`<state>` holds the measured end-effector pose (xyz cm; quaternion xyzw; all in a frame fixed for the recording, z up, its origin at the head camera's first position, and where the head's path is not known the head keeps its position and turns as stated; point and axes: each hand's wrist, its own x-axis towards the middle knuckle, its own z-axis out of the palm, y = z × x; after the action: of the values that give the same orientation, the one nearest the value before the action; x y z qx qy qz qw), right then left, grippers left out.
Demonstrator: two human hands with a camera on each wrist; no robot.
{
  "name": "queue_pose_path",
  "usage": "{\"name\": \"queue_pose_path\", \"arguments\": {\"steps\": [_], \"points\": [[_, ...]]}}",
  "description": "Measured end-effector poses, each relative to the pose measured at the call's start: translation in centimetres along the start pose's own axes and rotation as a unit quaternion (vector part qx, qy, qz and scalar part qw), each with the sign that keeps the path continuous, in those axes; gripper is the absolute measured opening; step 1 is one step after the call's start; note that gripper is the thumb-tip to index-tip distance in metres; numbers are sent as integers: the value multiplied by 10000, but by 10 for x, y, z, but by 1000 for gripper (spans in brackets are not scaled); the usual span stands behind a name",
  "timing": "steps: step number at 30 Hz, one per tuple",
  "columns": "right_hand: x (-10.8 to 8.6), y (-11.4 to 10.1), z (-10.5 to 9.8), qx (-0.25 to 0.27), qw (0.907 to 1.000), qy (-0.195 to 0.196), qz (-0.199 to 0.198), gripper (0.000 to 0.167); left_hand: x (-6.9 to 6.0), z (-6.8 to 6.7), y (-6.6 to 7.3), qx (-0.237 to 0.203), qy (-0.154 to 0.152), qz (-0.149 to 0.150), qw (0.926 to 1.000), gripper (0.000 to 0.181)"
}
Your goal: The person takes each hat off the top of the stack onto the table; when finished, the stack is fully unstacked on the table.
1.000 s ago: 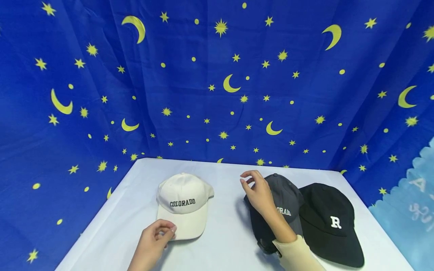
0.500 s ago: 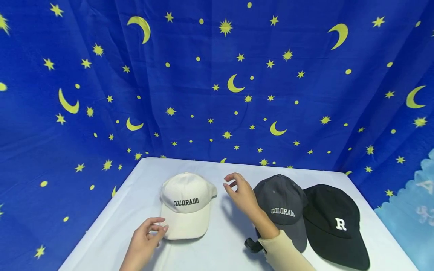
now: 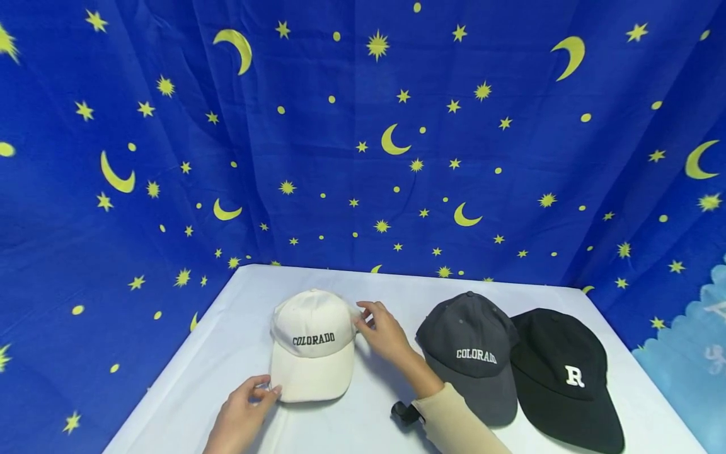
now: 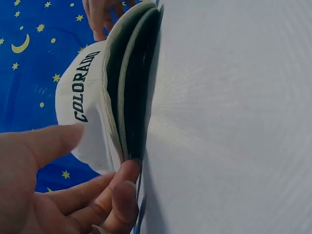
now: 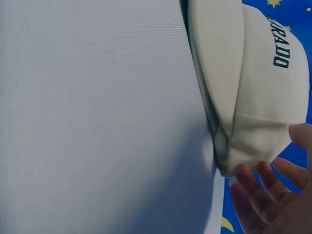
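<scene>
A cream baseball cap (image 3: 312, 372) lettered COLORADO lies on the left part of the table, brim toward me. In the left wrist view, two brim edges with dark undersides lie one over the other. My left hand (image 3: 238, 410) is at the brim's left edge; its fingertips (image 4: 129, 170) touch the edge, with the thumb spread apart from them. At the cap's right side is my right hand (image 3: 388, 334), fingertips (image 5: 243, 173) against the lower side and thumb held apart. A dark grey COLORADO cap (image 3: 467, 334) and a black cap (image 3: 558, 353) with an R lie to the right.
The white-covered table (image 3: 374, 416) carries the caps; the grey cap's side meets the black one. A dark wrist strap piece (image 3: 404, 413) shows at the right sleeve (image 3: 456, 422). Behind hangs a blue curtain (image 3: 317, 157) with yellow moons and stars.
My right hand has moved left from over the grey cap to the cream cap's right side. The left hand drew slightly back from the brim, then came to its left edge.
</scene>
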<state>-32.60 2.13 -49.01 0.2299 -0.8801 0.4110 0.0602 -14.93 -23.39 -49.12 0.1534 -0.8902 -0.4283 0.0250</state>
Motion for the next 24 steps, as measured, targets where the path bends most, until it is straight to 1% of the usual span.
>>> {"name": "queue_pose_path", "arguments": {"steps": [3, 6, 9, 13, 15, 20, 24], "points": [[0, 1, 4, 24, 9997, -212, 97, 42, 0, 0, -2, 26, -66, -31, 10000, 57], [0, 2, 7, 90, 9994, -305, 97, 39, 1, 1, -4, -107, -253, -97, 9996, 63], [1, 3, 9, 181, 9993, -316, 11, 35, 2, 2, -5, -307, -400, -219, 9985, 66], [1, 2, 11, 273, 9991, -322, -69, 32, 2, 2, -7, -723, -532, -381, 9952, 65], [3, 2, 12, 325, 9989, -327, -62, 31, 2, 2, -7, -886, -565, -386, 9937, 65], [5, 2, 15, 366, 9988, -312, -100, 29, 5, 1, -6, -1138, -589, -319, 9912, 63], [5, -1, 15, 459, 9983, -350, -101, 28, 6, 0, -7, -1269, -515, -359, 9899, 60]]}}
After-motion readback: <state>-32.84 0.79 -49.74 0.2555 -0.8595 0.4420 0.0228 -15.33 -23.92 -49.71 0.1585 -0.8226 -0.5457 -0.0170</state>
